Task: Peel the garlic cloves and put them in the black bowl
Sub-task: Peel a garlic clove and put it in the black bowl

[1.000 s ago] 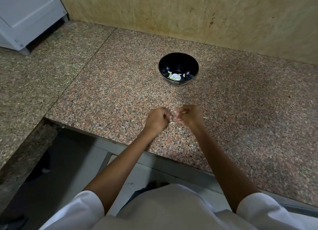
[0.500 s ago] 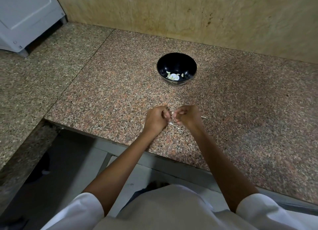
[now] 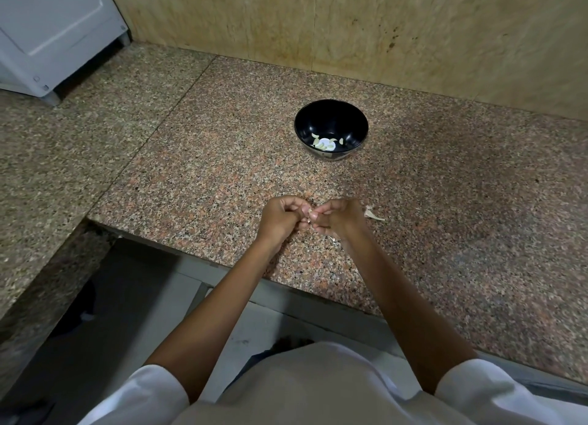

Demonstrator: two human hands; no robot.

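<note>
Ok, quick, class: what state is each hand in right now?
Left hand: closed, pinching the clove.
Right hand: closed, pinching the same clove.

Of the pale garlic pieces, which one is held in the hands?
The small piece pinched between the left hand and right hand. The others lie in the black bowl or loose on the counter.
</note>
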